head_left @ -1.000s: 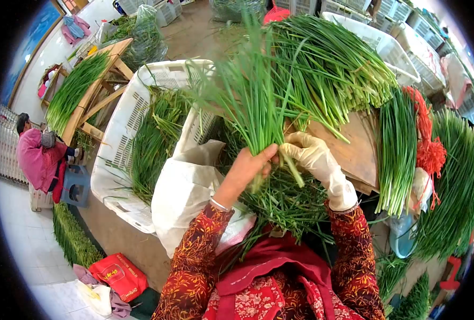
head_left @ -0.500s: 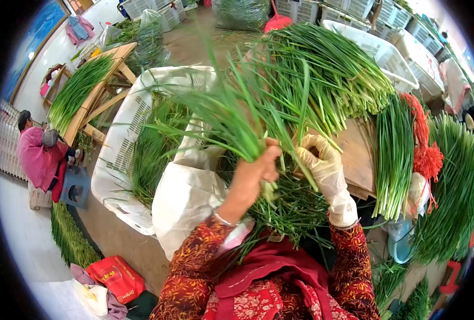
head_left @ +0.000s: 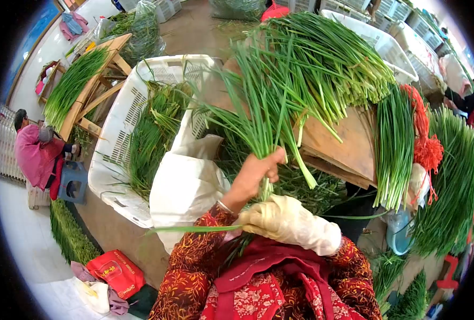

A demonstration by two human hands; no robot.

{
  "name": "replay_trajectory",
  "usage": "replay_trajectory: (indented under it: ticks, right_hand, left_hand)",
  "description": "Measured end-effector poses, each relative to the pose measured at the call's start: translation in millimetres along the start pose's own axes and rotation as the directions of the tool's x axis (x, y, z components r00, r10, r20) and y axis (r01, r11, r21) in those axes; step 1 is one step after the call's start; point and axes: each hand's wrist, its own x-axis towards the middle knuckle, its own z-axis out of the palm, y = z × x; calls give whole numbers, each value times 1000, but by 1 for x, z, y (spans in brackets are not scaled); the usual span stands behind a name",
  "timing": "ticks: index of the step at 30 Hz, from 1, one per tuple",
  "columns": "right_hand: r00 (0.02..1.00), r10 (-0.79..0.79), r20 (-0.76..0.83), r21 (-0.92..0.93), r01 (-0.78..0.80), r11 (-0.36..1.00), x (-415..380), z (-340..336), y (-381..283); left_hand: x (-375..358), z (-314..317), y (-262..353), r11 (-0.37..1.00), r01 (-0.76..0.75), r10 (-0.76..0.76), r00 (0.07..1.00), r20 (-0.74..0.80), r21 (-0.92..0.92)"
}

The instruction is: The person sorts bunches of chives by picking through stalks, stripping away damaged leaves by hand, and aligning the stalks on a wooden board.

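Note:
My bare left hand (head_left: pixel 256 173) is closed round a bunch of garlic chives (head_left: pixel 261 125), leaves fanned upward and stalk ends poking out below the fist. Just under those ends is my right hand (head_left: pixel 279 221), in a pale thin glove, its fingers closed. A long green chive leaf (head_left: pixel 194 229) sticks out from its fingertips to the left, across my left sleeve. Beyond my hands lies a big pile of garlic chives (head_left: pixel 333 64) on a wooden board (head_left: pixel 343 138), a few loose stalks hanging over its near edge. Loose trimmings below are partly hidden by my hands.
Left of me stands a white plastic crate (head_left: pixel 106 160) holding loose leaves, with a white sack (head_left: pixel 186 186) over its near side. To the right are a tied-looking bundle (head_left: pixel 394 154), red string (head_left: pixel 427 149) and more chives (head_left: pixel 450 186). A person in pink (head_left: pixel 34 154) sits at far left.
My right hand has moved down and left from the board's edge to below my left fist, now with a leaf in its fingers. The left hand's bunch stands more upright.

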Motion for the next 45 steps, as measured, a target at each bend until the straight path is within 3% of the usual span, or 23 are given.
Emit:
replay_trajectory:
  ticks: [2, 4, 6, 8, 10, 12, 13, 15, 16, 19, 22, 27, 29, 32, 34, 36, 37, 38, 39, 40, 42, 44, 45]
  right_hand:
    - [896, 356, 265, -28, -362, 932, -32, 2, 16]
    - [746, 655, 117, -280, -608, 743, -60, -22, 19]
    - [604, 785, -136, -54, -796, 603, -75, -48, 20]
    - [494, 802, -337, 144, -814, 562, -70, -53, 21]
    - [492, 802, -339, 385, -705, 595, -58, -44, 32]
    - [605, 785, -134, 440, -673, 594, -44, -31, 56]
    - [609, 781, -139, 439, -669, 600, -42, -29, 56]
    - [627, 754, -196, 814, -325, 482, -34, -25, 55]
    - [691, 715, -107, 878, -272, 394, -35, -44, 43]
    - [749, 656, -98, 935, -156, 318, -34, -50, 29]
    - [841, 540, -26, 995, -29, 93, -30, -28, 37]
    - [767, 641, -28, 948, -182, 260, -28, -18, 36]
    - [582, 742, -333, 787, -262, 559, -23, -19, 35]
    - [544, 491, -681, 390, -298, 871, -9, -35, 40]
    - [560, 448, -697, 402, -212, 891, -4, -33, 52]
    - [580, 403, -709, 410, -126, 903, -6, -36, 54]
    - [567, 539, -623, 650, -9, 760, -11, -42, 47]
    - [573, 650, -499, 832, 106, 544, -18, -47, 39]
    - [577, 649, -495, 852, 174, 495, -28, -50, 33]
    - [680, 592, -432, 870, 143, 471, -44, -49, 37]
    - [786, 600, 148, 893, -368, 261, -67, -58, 27]
    - [679, 562, 473, 410, -734, 542, -63, -43, 36]
    - [790, 564, 241, -51, -570, 820, -63, -32, 35]
  left_hand:
    - [0, -12, 10, 999, -36, 34, 995, -95, -22]
    - [2, -26, 18, 989, -138, 131, 982, -133, -47]
    - [5, -35, 22, 958, -252, 232, 962, -141, -139]
    - [4, -30, 23, 950, -267, 244, 958, -148, -161]
    - [5, -22, 23, 948, -232, 218, 972, -85, -220]
    - [-1, -9, 21, 967, -199, 189, 979, -75, -161]
    - [-4, -6, 18, 971, -185, 177, 982, -64, -149]
    - [-11, -1, 15, 978, -159, 153, 987, -51, -138]
    - [-14, -1, 13, 984, -130, 125, 991, -51, -119]
    - [-15, 13, 14, 990, -71, 75, 997, 35, -123]
    - [-12, 28, 16, 969, -29, 68, 986, 150, -245]
    - [-8, 28, 8, 980, -78, 103, 986, 132, -183]
    - [-6, 23, 3, 993, -68, 80, 989, 124, -96]
    - [-8, 25, -2, 994, -88, 82, 993, 85, 58]
    - [-10, 30, -1, 932, -132, 129, 991, 31, 336]
    - [-8, 26, 3, 952, -157, 139, 986, 87, 264]
    - [-9, 21, 11, 878, -278, 287, 957, 34, 389]
    - [-10, 16, 22, 873, -348, 372, 928, -6, 341]
    - [-11, 11, 33, 856, -420, 453, 890, -47, 300]
    - [-11, 6, 49, 885, -460, 466, 880, -97, 73]
    - [-9, -15, 79, 800, -591, 571, 802, -172, -100]
    - [-7, -46, 103, 680, -556, 625, 781, -19, -478]
    - [-6, -46, 105, 677, -559, 626, 779, -23, -479]
